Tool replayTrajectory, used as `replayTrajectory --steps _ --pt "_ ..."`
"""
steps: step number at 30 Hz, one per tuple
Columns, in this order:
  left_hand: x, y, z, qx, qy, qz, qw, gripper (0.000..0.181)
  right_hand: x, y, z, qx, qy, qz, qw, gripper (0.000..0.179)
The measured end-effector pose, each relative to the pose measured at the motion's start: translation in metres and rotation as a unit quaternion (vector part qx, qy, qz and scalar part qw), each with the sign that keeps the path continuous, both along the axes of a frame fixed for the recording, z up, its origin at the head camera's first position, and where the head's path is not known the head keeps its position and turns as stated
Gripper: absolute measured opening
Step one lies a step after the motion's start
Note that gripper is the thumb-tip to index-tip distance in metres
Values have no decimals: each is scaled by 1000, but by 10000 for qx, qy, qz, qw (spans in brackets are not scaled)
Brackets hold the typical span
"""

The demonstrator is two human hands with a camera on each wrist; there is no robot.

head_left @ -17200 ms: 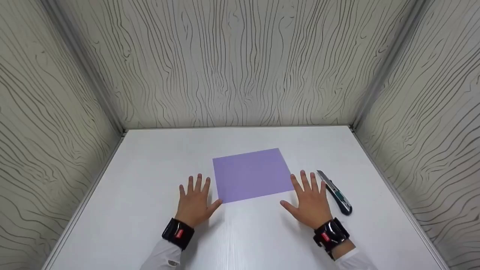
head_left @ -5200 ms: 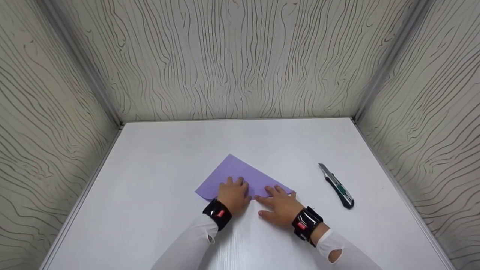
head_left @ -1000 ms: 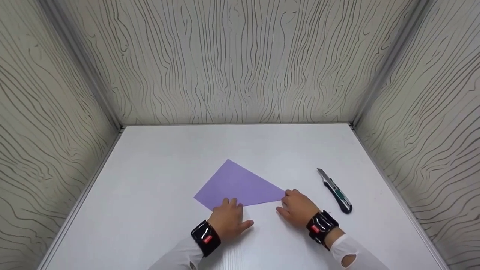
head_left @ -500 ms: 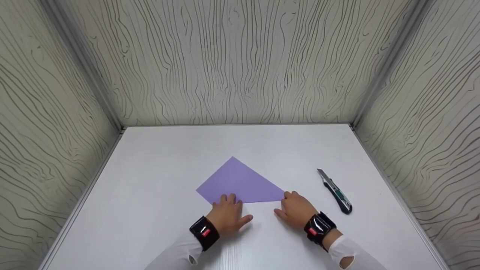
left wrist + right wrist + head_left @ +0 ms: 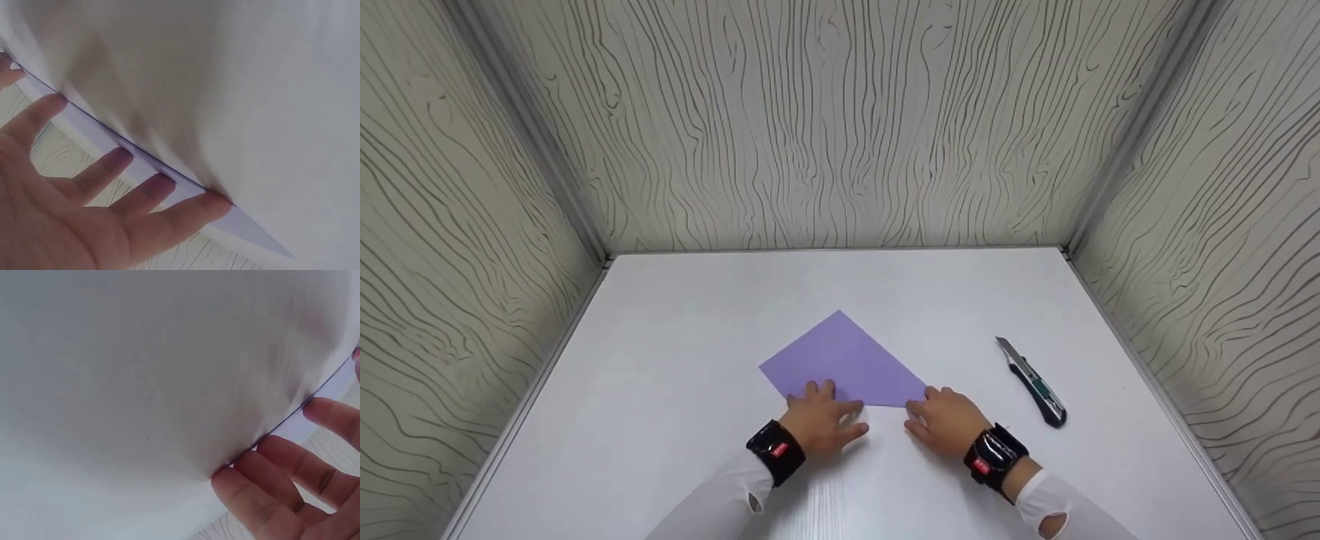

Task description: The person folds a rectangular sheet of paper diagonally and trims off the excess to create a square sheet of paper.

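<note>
A folded sheet of purple paper lies in the middle of the white table, one corner pointing away from me. My left hand rests on its near left part with fingers spread; index fingertip and thumb reach toward the near folded edge. In the left wrist view, the fingertips press along that edge. At the sheet's right corner is my right hand, its fingertips on the paper. The right wrist view shows those fingers side by side along the edge, pressing without pinching. Both hands cover parts of the near edge.
A utility knife with a dark and green handle lies right of the paper, blade out and pointing away. Wood-patterned panels enclose the white table at the back and both sides.
Earlier the sheet lay flat and unfolded; now it is folded over. Within the last second it has turned clockwise, its left corner shifting away from me. The left index finger has spread rightward.
</note>
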State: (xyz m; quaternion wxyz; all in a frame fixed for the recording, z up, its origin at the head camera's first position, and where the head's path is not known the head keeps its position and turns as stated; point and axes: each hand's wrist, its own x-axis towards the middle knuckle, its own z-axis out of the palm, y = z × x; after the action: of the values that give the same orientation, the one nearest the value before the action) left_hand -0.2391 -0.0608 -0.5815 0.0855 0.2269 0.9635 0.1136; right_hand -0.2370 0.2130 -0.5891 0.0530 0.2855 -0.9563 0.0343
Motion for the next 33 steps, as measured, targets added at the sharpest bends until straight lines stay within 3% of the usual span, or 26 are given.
replayTrajectory --steps 4,11,15,23,29,33 --pt "-4 1 1 5 -86 -61 9999 52 2 -3 1 133 96 156 9997 26" --pt "-16 0 -5 153 -247 -281 9992 45 11 -15 11 -10 -115 425 9990 36" --pt "-21 0 -8 49 -71 -310 9995 46 14 -21 15 222 -129 704 9972 40" --pt "-29 12 -11 -587 162 199 9979 58 21 -33 23 492 -412 1244 9902 37" --pt "-23 14 -13 -1078 605 71 9923 70 23 -36 22 408 -579 1386 9878 37" --pt "-25 13 -14 -1164 698 -62 9907 73 16 -31 19 -5 -829 1388 9868 35"
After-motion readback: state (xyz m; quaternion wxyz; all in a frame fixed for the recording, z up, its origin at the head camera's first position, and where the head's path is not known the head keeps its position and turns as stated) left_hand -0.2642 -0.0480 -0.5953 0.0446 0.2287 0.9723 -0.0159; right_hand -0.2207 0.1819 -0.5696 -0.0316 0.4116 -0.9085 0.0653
